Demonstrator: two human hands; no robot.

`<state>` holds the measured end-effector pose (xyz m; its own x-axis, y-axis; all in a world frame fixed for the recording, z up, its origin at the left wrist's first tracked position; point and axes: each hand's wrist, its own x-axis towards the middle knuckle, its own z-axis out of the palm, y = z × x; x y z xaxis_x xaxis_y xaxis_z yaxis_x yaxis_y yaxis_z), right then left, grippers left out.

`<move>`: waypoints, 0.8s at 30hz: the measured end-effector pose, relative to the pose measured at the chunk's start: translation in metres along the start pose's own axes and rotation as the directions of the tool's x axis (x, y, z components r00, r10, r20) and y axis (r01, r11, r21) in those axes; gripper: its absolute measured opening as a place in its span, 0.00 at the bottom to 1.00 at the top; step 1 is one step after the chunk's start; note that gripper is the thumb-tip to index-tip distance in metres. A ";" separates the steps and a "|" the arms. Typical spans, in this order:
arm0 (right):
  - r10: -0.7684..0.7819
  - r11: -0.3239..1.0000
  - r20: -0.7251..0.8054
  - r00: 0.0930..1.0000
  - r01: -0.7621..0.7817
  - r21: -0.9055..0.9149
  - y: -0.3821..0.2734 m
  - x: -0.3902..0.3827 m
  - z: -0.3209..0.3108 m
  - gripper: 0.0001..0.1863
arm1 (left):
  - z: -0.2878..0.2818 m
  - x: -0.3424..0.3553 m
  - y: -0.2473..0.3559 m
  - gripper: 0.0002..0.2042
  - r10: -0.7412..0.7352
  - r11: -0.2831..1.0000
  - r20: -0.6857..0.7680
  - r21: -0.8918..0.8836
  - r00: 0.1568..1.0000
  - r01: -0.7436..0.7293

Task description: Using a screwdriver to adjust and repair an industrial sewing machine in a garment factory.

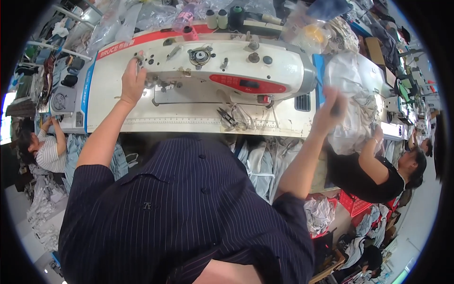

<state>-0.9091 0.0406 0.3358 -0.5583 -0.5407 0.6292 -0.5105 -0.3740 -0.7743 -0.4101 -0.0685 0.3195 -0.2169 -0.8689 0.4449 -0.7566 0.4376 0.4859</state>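
A white sewing machine (227, 66) with a red control panel (246, 84) stretches across the white table before me. At the left end of its head is my left hand (133, 79), fingers stretched upward against the machine, thumb apart from them. My right hand (329, 111) is raised just past the machine's handwheel end, beside white fabric (347, 120). Motion smears its fingers; a small dark patch shows at them, and I cannot tell what it is. On the front of the table lie dark thread snips (227, 117). My forearms reach in from both sides of my striped shirt.
Thread cones (222, 19), a red spool (190, 33) and a pink bottle (183, 19) stand behind the machine among plastic bags. To the right, a co-worker (373, 170) handles white fabric; another person (45, 146) sits at the left. Red baskets (352, 203) hold cloth at lower right.
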 end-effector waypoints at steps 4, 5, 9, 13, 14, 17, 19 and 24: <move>0.030 0.996 -0.101 0.994 -0.021 0.084 0.007 -0.086 -0.021 0.04 | 0.005 0.006 0.007 0.23 -0.021 0.999 0.013 -0.024 1.000 0.022; -0.004 1.000 -0.080 0.997 0.005 0.007 0.006 -0.087 -0.018 0.04 | 0.005 0.005 0.007 0.23 -0.026 0.999 0.007 -0.020 1.000 0.026; 0.130 0.918 0.114 0.985 -0.076 -0.388 0.025 -0.007 0.004 0.11 | 0.003 0.001 0.003 0.23 -0.007 1.000 -0.011 -0.003 1.000 0.007; 0.233 0.738 0.132 0.963 -0.087 -0.669 0.031 0.084 0.053 0.22 | 0.010 0.006 0.008 0.22 0.006 0.999 -0.012 -0.041 1.000 -0.006; 0.280 0.683 0.197 0.940 -0.051 -0.729 0.042 0.102 0.058 0.25 | 0.013 0.008 0.010 0.22 0.011 0.999 -0.004 -0.040 1.000 -0.011; 0.308 0.554 0.240 0.921 0.032 -0.832 0.068 0.129 0.092 0.27 | 0.009 0.009 0.009 0.22 0.017 1.000 -0.004 -0.020 1.000 -0.017; 0.202 0.599 0.220 0.954 0.058 -0.799 0.064 0.117 0.097 0.26 | 0.008 0.007 0.006 0.22 0.012 1.000 0.017 -0.011 1.000 -0.011; 0.152 0.988 0.026 0.988 -0.153 0.021 0.045 0.008 0.019 0.11 | 0.004 0.002 -0.004 0.22 0.017 1.000 0.016 -0.007 1.000 -0.017</move>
<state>-0.9244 0.0052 0.3044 -0.6125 -0.6104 0.5022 -0.4053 -0.3030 -0.8625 -0.4101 -0.0727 0.3160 -0.2399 -0.8650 0.4408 -0.7483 0.4540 0.4837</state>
